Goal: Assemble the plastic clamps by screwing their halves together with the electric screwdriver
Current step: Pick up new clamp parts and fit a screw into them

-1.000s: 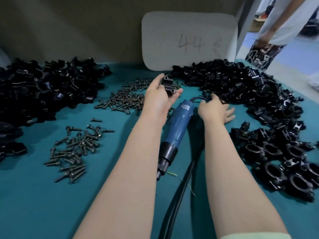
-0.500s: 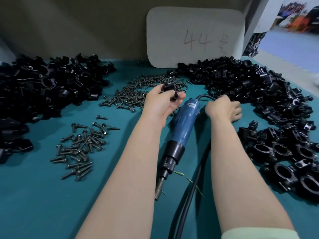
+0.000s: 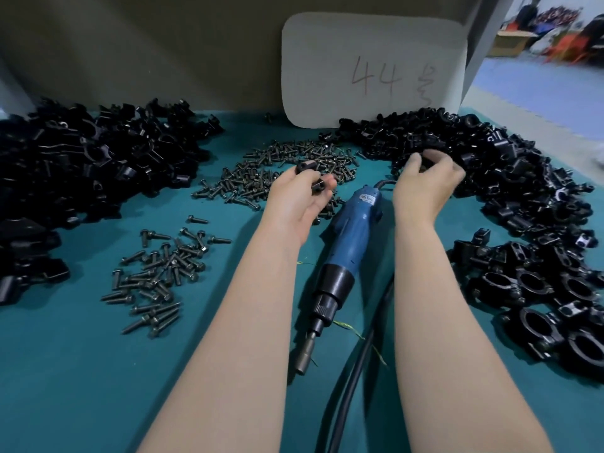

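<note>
Clamp half (image 3: 312, 178) sits pinched between left fingers (image 3: 328, 185); right fingers (image 3: 441, 162) pinch second half (image 3: 425, 165).

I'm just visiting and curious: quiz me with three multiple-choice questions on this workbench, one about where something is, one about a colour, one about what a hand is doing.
1. Where is the electric screwdriver? A on the teal mat; B held in the air; C on top of a black pile.
2. What colour is its body? A red; B blue; C yellow.
3. What is the left hand doing? A holding a black clamp half; B lying flat and empty; C gripping a screw.

Answers: 1 A, it lies flat on the mat, untouched; 2 B, its housing is blue; 3 A, the fingers curl round the black piece.
</note>
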A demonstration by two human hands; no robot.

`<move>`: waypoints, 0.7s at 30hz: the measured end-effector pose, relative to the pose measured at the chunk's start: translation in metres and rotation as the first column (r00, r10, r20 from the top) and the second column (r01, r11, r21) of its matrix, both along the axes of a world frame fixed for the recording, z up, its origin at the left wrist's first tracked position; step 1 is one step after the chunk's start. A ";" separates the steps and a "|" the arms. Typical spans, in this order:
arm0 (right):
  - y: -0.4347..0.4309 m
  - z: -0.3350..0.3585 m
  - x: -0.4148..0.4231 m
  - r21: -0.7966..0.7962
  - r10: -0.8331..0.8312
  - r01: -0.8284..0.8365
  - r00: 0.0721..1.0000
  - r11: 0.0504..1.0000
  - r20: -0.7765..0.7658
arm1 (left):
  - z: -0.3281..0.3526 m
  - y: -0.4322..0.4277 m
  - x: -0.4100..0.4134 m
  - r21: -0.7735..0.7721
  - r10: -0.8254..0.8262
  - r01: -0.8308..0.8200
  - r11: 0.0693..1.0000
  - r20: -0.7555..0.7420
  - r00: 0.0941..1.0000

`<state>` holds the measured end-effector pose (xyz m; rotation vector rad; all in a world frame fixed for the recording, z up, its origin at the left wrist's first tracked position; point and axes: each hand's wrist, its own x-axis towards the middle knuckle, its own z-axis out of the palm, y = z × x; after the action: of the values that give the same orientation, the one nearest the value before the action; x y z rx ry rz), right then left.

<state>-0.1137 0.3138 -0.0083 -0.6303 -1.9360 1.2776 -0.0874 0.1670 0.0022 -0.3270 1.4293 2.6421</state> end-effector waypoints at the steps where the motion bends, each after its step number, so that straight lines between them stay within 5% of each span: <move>1: -0.007 0.007 0.004 -0.084 0.059 -0.063 0.997 0.994 -0.043 | 0.000 -0.002 0.003 0.010 0.012 -0.012 1.000 -0.001 1.000; 5: -0.051 0.023 0.035 -0.326 0.482 -0.508 0.861 0.797 -0.164 | -0.003 -0.013 0.021 -0.084 0.093 -0.098 0.992 -0.069 0.993; 7: -0.074 0.022 0.053 -0.352 0.608 -0.605 0.785 0.714 -0.117 | -0.008 -0.020 0.035 -0.197 0.146 -0.169 0.966 -0.124 0.981; 11: -0.105 0.011 0.075 -0.179 0.628 -0.616 0.778 0.767 0.014 | -0.022 -0.040 0.063 -0.321 0.197 -0.248 0.914 -0.183 0.963; 16: -0.120 0.008 0.086 0.198 0.550 -0.555 0.831 0.808 0.083 | -0.024 -0.053 0.074 -0.173 0.233 -0.252 0.952 -0.119 0.965; 21: -0.116 0.006 0.083 0.203 0.626 -0.630 0.775 0.750 0.092 | -0.023 -0.063 0.068 -0.018 0.206 -0.206 0.978 -0.005 0.978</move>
<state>-0.0305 0.1983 -0.0022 0.1661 -2.3682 1.4000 -0.0190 0.1040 -0.0205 -0.4987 1.4973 2.7919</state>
